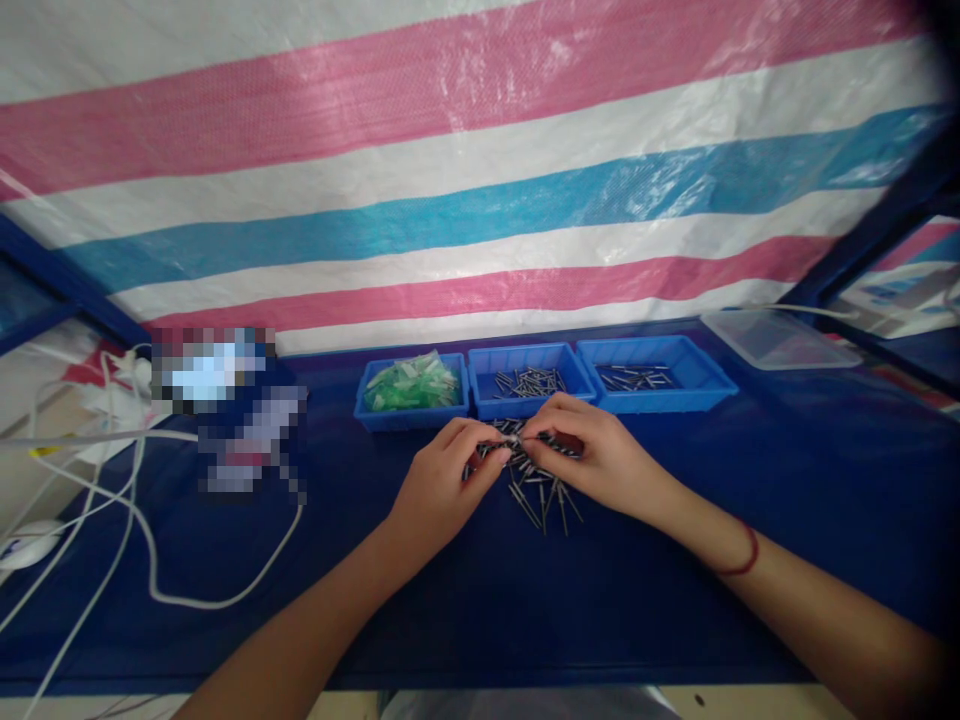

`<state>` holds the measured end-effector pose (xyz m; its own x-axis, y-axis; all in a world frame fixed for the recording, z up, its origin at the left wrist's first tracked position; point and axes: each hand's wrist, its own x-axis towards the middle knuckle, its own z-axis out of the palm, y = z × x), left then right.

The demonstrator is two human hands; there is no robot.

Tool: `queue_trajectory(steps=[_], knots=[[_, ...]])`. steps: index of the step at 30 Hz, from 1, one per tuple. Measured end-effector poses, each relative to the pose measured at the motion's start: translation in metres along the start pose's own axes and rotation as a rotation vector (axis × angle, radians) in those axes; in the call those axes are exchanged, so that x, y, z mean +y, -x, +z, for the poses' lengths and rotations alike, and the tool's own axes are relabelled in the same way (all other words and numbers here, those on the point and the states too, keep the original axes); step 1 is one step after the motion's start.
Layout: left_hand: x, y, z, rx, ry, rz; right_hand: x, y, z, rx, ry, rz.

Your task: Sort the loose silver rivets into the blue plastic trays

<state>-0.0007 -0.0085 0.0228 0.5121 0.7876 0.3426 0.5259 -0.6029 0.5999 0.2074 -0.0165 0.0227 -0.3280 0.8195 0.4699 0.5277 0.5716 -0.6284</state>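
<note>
My left hand (pixel 448 467) and my right hand (pixel 592 452) meet fingertip to fingertip over a loose pile of thin metal pins (pixel 541 497), which look like blind rivets. Both hands are closed in a pinch. Between the fingertips is a small silvery metal pin (pixel 514 440), mostly covered, so its exact form cannot be made out. Behind the pile stand a blue bin (pixel 525 408) with many similar pins and, to its right, a blue bin (pixel 660 402) with fewer. A third blue bin (pixel 412 418) at the left holds green-and-clear plastic packets (pixel 412 384).
The blue tabletop (pixel 480 620) carries everything. White cables (pixel 187 603) loop across its left side, near blurred-out items (pixel 251 430). A clear plastic lid (pixel 780 340) lies at the back right. A striped plastic sheet (pixel 450 230) hangs behind the bins, between blue frame posts.
</note>
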Motion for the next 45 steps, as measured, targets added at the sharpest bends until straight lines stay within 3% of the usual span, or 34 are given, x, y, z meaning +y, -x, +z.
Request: queue_trajectory(steps=[3, 8, 12, 15, 19, 25, 28, 33, 38, 45], knots=[[-0.002, 0.001, 0.001, -0.121, -0.083, 0.024, 0.015, -0.004, -0.024, 0.131, 0.213, 0.051], [-0.002, 0.005, 0.006, -0.337, -0.256, 0.146, 0.055, -0.001, -0.068, 0.418, 0.693, 0.264], [-0.001, 0.007, 0.006, -0.399, -0.320, 0.156, 0.072, 0.003, -0.080, 0.418, 0.775, 0.352], [-0.001, 0.007, 0.006, -0.411, -0.340, 0.149, 0.065, 0.001, -0.074, 0.397, 0.753, 0.346], [0.000, 0.004, 0.006, -0.409, -0.377, 0.136, 0.043, -0.003, -0.055, 0.355, 0.635, 0.227], [0.002, 0.003, 0.007, -0.382, -0.376, 0.115, 0.018, -0.002, -0.028, 0.088, 0.368, 0.014], [0.000, 0.003, 0.008, -0.319, -0.321, 0.088, 0.013, -0.001, -0.019, -0.072, 0.237, -0.068], [-0.003, 0.000, 0.008, -0.118, -0.164, -0.019, 0.007, -0.001, -0.007, -0.264, 0.000, -0.093], [-0.001, 0.000, 0.007, -0.028, 0.025, -0.088, 0.005, 0.001, 0.003, -0.170, -0.104, -0.036], [0.001, 0.001, 0.013, -0.052, 0.164, -0.119, 0.003, 0.003, 0.013, -0.036, -0.172, 0.030]])
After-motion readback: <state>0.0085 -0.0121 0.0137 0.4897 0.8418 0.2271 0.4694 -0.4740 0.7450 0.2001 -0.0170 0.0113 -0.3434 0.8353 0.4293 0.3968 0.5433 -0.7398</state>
